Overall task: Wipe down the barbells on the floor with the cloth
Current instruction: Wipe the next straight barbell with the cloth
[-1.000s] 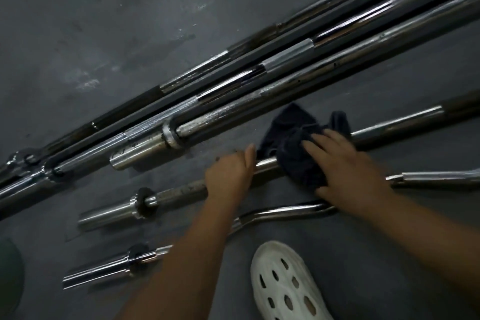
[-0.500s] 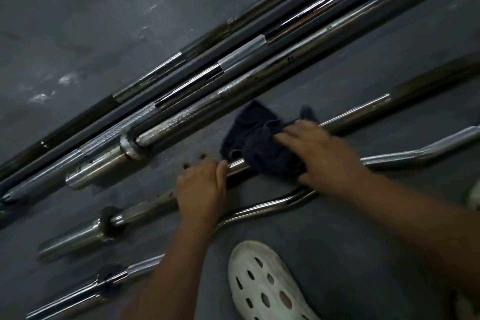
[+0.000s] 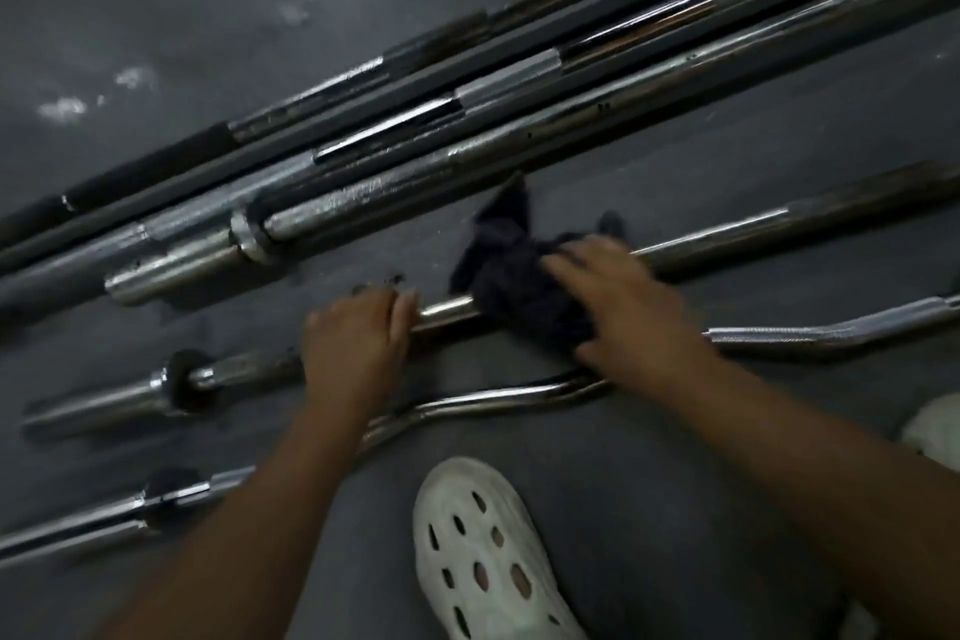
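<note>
Some open floor (image 3: pixel 727 161) beyond cloth (image 3: pixel 519 296), barbell (image 3: pixel 447 313).

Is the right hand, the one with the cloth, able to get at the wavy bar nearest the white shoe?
Probably yes. The right hand holds the cloth on the straight bar, and the wavy bar lies just beside that wrist, uncovered there.

Open floor (image 3: pixel 753 156) strip between long bars (image 3: pixel 519 140) and short bar (image 3: pixel 727 233); near side tight, curl bar (image 3: pixel 493 398) just beside, white shoe (image 3: pixel 483 551) behind it; left hand (image 3: pixel 358 343) on short bar blocks leftward run
</note>
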`<state>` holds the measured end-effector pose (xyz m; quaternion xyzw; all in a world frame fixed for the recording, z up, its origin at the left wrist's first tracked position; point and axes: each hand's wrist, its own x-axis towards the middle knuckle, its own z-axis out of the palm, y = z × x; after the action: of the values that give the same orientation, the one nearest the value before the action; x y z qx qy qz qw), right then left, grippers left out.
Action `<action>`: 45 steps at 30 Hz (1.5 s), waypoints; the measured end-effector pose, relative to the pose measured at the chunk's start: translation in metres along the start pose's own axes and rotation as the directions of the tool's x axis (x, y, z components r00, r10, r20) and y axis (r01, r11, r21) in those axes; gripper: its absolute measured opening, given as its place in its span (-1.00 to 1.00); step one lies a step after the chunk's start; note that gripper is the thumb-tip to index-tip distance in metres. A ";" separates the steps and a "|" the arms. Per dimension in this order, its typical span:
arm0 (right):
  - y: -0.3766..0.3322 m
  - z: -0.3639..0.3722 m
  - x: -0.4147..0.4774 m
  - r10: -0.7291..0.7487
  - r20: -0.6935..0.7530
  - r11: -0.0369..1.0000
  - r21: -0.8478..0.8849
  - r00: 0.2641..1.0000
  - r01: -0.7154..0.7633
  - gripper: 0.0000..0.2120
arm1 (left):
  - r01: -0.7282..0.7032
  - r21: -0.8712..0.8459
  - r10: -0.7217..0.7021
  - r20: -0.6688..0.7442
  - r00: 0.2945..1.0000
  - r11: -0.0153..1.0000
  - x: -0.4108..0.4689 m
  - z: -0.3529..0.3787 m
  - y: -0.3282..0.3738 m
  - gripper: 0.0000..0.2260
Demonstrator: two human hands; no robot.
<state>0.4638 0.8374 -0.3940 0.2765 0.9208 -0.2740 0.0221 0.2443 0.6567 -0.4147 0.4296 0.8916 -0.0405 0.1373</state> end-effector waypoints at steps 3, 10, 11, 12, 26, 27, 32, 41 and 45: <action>0.055 -0.013 -0.026 0.230 -0.163 0.971 -0.034 0.959 -0.239 -0.22 | 0.013 0.065 -0.014 0.026 1.000 0.998 -0.014 0.009 -0.014 -0.50; -0.048 0.026 0.012 0.158 -0.079 0.971 -0.168 0.984 -0.169 -0.27 | 0.119 -0.147 -0.057 0.371 0.927 0.982 0.044 -0.018 -0.014 -0.60; -0.048 0.023 0.013 0.110 0.005 0.975 -0.196 0.994 -0.107 -0.20 | 0.072 -0.078 -0.041 0.341 0.939 0.994 0.045 -0.017 -0.014 -0.63; -0.040 0.015 0.014 0.078 0.081 0.979 -0.193 0.994 -0.061 -0.15 | 0.039 -0.021 -0.034 0.228 0.973 0.999 0.039 -0.011 -0.013 -0.61; -0.073 0.035 0.023 -0.046 0.133 0.989 -0.136 0.990 0.064 -0.14 | 0.101 -0.112 -0.089 0.110 0.990 0.989 0.032 0.001 0.004 -0.49; -0.053 0.024 0.020 -0.058 0.140 0.988 -0.137 0.988 0.077 -0.12 | 0.072 -0.080 -0.075 -0.031 0.997 0.994 0.017 0.005 0.007 -0.52; 0.061 -0.026 -0.024 0.278 -0.141 0.944 -0.140 0.950 -0.297 -0.22 | 0.085 -0.062 -0.083 0.043 0.996 0.994 0.002 0.003 0.008 -0.49; -0.031 0.010 0.015 -0.054 0.120 0.992 -0.108 0.991 0.067 -0.14 | 0.012 0.002 -0.012 0.033 0.999 1.000 0.010 0.004 0.010 -0.43; 0.051 -0.020 -0.019 0.241 -0.067 0.963 -0.111 0.968 -0.247 -0.15 | 0.041 -0.048 -0.031 0.190 0.981 0.998 0.015 0.002 0.005 -0.48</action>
<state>0.5088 0.8742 -0.3987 0.3930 0.8947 -0.2070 0.0476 0.2394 0.6707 -0.4209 0.4039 0.8829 -0.0608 0.2317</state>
